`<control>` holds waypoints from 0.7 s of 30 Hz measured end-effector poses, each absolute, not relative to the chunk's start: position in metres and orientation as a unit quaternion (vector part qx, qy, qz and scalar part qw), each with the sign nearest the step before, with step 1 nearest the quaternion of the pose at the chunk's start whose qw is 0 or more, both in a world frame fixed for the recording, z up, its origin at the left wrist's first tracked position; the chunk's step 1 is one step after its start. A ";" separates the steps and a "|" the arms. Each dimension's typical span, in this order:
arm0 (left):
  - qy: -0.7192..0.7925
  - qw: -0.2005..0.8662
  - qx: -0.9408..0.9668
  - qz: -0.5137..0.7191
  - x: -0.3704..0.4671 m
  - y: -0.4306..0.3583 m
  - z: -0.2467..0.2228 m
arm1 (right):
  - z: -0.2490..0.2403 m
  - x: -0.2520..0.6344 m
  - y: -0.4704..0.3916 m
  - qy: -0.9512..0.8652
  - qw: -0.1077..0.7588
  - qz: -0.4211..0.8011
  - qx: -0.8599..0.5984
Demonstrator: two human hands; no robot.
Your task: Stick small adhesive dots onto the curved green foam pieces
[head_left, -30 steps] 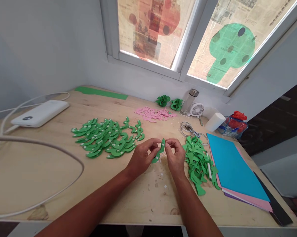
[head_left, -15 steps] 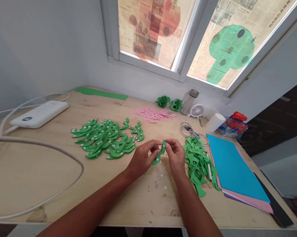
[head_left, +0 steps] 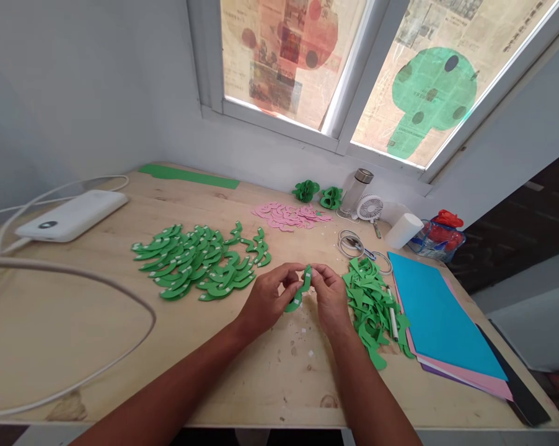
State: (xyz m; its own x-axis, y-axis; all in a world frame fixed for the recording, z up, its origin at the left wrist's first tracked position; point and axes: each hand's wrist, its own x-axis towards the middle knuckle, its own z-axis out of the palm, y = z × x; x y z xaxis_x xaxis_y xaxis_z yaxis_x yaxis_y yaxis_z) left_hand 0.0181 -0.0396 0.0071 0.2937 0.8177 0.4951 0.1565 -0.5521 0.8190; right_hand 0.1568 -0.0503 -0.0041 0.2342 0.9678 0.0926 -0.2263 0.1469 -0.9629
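Between my two hands, above the middle of the table, is a curved green paper cutout [head_left: 294, 303] with small white squares on it. My left hand [head_left: 267, 298] pinches its left side, thumb on top. The fingers of my right hand [head_left: 330, 296] are closed at the upper end of the same cutout; whether they grip the paper or a tiny white square there is hidden. Left of my hands lies a spread of similar green cutouts [head_left: 186, 260] dotted with white squares. Beside my right hand is a heap of green paper scraps [head_left: 367, 303].
Pink cutouts [head_left: 289, 217] and two green paper balls [head_left: 306, 191] are at the back, near a bottle [head_left: 355, 192] and small fan [head_left: 369, 208]. Tape rolls [head_left: 351, 246], a white marker [head_left: 393, 319] and blue sheets [head_left: 442, 316] lie right. A power bank [head_left: 72, 215] with cable sits left.
My right hand has shifted very slightly at the cutout's upper end. The whole view has moved a little; the cutout stays between both hands.
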 end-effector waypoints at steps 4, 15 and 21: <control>0.332 0.334 0.730 0.495 0.018 -0.039 0.007 | -0.006 0.158 -0.050 -0.408 0.639 0.473 -0.450; 0.330 0.321 0.733 0.501 0.018 -0.039 0.006 | -0.008 0.157 -0.050 -0.412 0.641 0.467 -0.449; 0.325 0.304 0.740 0.504 0.018 -0.039 0.006 | -0.009 0.157 -0.049 -0.414 0.642 0.465 -0.447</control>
